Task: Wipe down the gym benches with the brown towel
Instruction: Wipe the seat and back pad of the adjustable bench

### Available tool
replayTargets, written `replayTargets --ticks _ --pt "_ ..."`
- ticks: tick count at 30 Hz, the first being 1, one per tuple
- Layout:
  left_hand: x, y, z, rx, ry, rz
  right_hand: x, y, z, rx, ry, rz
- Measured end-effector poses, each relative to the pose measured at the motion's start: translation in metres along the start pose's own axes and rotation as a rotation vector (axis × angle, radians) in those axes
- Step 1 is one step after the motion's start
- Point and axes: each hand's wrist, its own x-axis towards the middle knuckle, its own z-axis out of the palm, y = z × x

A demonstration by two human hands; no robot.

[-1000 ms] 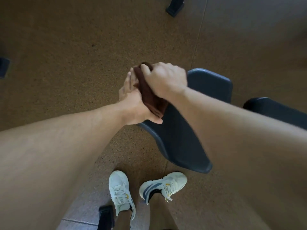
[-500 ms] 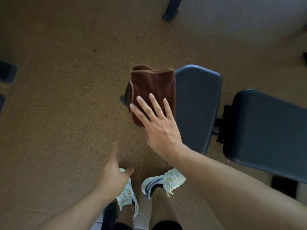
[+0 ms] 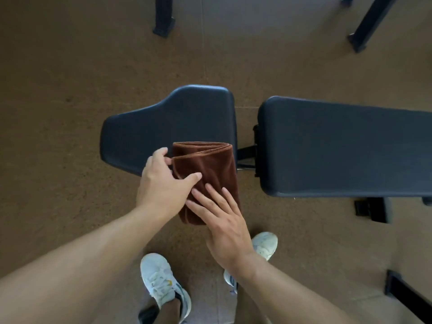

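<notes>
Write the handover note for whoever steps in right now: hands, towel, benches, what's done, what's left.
Left hand: on the left edge of the brown towel, thumb across it, fingers curled at its side.
Right hand: flat and open on the towel's near end.
Towel: folded, lying on the seat pad, near end hanging over the pad's edge.
Back pad: to the right, nothing on it.
Done: towel folded and placed. Whether any wiping has happened cannot be told.
Left: wipe seat pad, then back pad.
</notes>
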Motion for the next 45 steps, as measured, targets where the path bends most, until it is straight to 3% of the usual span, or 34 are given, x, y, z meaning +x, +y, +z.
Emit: replayTargets --ticks 4,11,15,18,21,22,25,28,31,36,41,45 --pt "0.005 0.047 0.033 0.226 -0.225 -0.053 -0.018 0.007 -0.004 0.150 0.042 0.037" --pt "-0.056 0.106 0.079 -0.195 -0.400 0.219 -0.092 0.047 -0.049 0.184 0.323 0.085" --pt "-0.084 0.163 0.095 -0.247 -0.474 0.390 -0.116 0.067 -0.100 0.043 0.365 0.050" --pt "-0.078 0.197 0.102 -0.298 -0.406 0.443 -0.107 0.088 -0.140 -0.050 0.288 0.013" --pt "-0.041 0.203 0.117 -0.331 -0.256 0.318 -0.078 0.118 -0.160 -0.135 0.053 0.137" --pt "-0.025 0.198 0.122 -0.258 -0.205 0.275 -0.063 0.129 -0.161 -0.131 -0.043 0.219" --pt "0.016 0.160 0.124 0.257 -0.067 0.232 -0.025 0.161 -0.142 -0.121 -0.223 0.380" --pt "0.034 0.111 0.119 0.668 -0.127 0.373 -0.014 0.168 -0.112 -0.213 -0.121 0.378" --pt "0.038 0.083 0.123 0.916 -0.156 0.487 -0.004 0.170 -0.098 -0.246 -0.009 0.372" --pt "0.038 0.078 0.135 0.978 -0.007 0.521 0.077 0.182 -0.113 -0.254 0.056 0.283" --pt "0.038 0.075 0.136 0.979 0.038 0.521 0.164 0.187 -0.135 -0.263 0.011 0.272" --pt "0.040 0.073 0.138 0.932 0.064 0.537 0.184 0.184 -0.136 -0.287 0.051 0.291"
